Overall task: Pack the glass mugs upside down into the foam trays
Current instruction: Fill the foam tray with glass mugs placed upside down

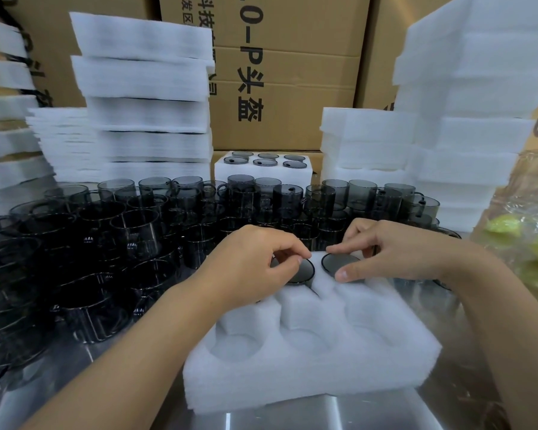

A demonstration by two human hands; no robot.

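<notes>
Mugs (pixel 303 270) in foam tray (pixel 311 367) | L grip (pixel 252 265), R grip (pixel 395 252) pinching | carton (pixel 286 97) "头盔"

The tabletop (pixel 292 417) is shiny metal. A white foam tray (pixel 323 367) lies near the front edge, in the middle. Many dark glass mugs (pixel 137 231) stand crowded on the left and across the back. Behind them stand stacks of foam trays (pixel 143 113), and at the right lies a clear plastic bag (pixel 522 243)
</notes>
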